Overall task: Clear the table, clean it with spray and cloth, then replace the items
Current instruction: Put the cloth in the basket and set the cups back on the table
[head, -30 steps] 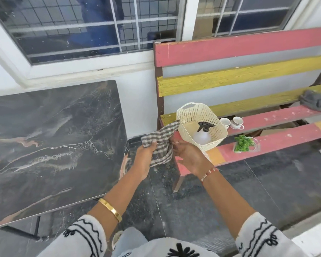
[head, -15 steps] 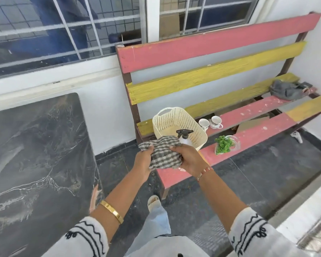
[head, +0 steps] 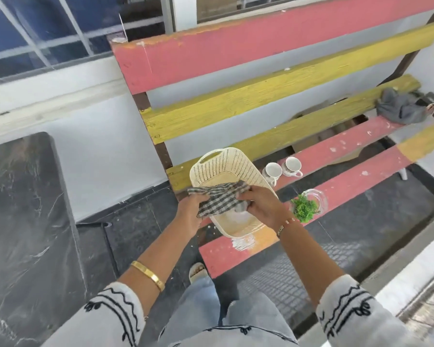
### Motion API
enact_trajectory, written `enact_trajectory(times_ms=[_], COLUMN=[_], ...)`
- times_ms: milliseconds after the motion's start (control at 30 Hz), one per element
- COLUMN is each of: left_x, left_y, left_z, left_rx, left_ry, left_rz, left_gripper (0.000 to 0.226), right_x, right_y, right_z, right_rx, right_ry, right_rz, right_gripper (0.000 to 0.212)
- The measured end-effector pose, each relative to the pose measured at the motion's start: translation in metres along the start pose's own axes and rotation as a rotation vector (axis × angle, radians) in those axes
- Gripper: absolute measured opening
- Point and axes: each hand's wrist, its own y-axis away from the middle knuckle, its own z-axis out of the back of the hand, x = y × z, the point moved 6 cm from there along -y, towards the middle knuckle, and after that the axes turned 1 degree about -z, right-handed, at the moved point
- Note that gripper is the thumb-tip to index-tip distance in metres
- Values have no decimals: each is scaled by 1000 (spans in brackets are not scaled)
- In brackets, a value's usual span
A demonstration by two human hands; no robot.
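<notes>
A checked cloth (head: 219,199) and the right hand (head: 261,205) cover most of a pale object inside the cream basket (head: 226,166), leaving it unidentifiable. The dark marble table (head: 23,221) is cut off by the left edge. The patterns on two small cups (head: 282,170) are too small to read.

You are holding a grey-and-white checked cloth (head: 219,199) over a cream perforated basket (head: 229,171). The bench (head: 261,78) is showing pink and yellow slats. The tabletop (head: 23,221) is gleaming black with white veining, your sleeves (head: 348,314) are showing black wavy trim on white, and the plant (head: 304,209) is glowing green.
</notes>
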Motion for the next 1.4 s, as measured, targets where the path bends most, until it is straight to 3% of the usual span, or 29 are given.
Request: enact_trajectory(times_ms=[167, 300, 400, 500, 700, 867, 1067, 1267, 1400], left_x=[-10, -23, -27, -22, 5, 27, 6, -37, -39], left_y=[-33, -60, -89, -122, -176, -191, -171, -125, -101], left_z=[-28, -41, -56, -58, -54, -47, -54, -101, -142], left_rx=[29, -86, -195, -304, -413, -488, -498, -345, -199], left_ry=[-6, -183, -303, -400, -447, -324, -317, -397, -369], left_rz=[-41, -96, -117, -113, -56, -41, -160, -355, -408], left_gripper=[24, 43, 59, 52, 38, 47, 57, 50, 48], right_x=[24, 48, 51, 39, 1, -17, 6, 42, 63], right_y=[-47, -83, -119, -155, -215, -234, -210, -163, -135], right_z=[27, 35, 37, 36, 39, 44, 37, 55, 94], right_rx=[-225, -299, -261, -188, -11, 50, 50, -131, -259], right_ry=[178, 426, 763, 949, 1155, 1088, 953, 546, 366], right_rz=[-28, 0, 4, 16, 40, -24, -2, 26, 90], right_gripper=[19, 55, 46, 39, 49, 56, 53, 30, 28])
